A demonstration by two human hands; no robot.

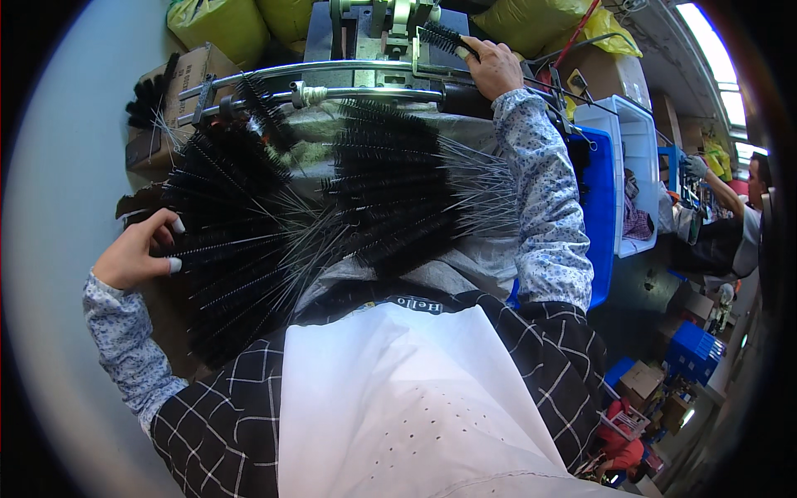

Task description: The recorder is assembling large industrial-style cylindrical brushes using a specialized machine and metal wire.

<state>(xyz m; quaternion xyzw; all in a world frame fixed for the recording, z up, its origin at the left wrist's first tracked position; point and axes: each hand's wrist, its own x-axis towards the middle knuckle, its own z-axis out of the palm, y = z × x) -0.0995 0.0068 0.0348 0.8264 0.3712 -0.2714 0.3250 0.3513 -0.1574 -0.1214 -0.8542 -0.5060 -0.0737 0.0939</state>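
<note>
My right hand (496, 68) is up at a metal machine (378, 46), its fingers closed on the end of a small black bristle brush (440, 35). The brush lies beside the machine's metal bracket. On the left, my left hand (137, 249) has its thumb and forefinger apart, with white covers on the tips. It hovers at the edge of a fanned pile of black wire-stemmed brushes (228, 183). Right of that pile lies a second bundle of the same brushes (390, 183), its bare wire stems (481, 187) pointing to my right sleeve.
Two curved metal rails (365, 66) cross in front of the machine. A cardboard box (199, 79) with more brushes stands far left. Yellow sacks (220, 29) sit behind. Blue and white bins (635, 174) stand right of my arm. Another person (739, 216) works farther right.
</note>
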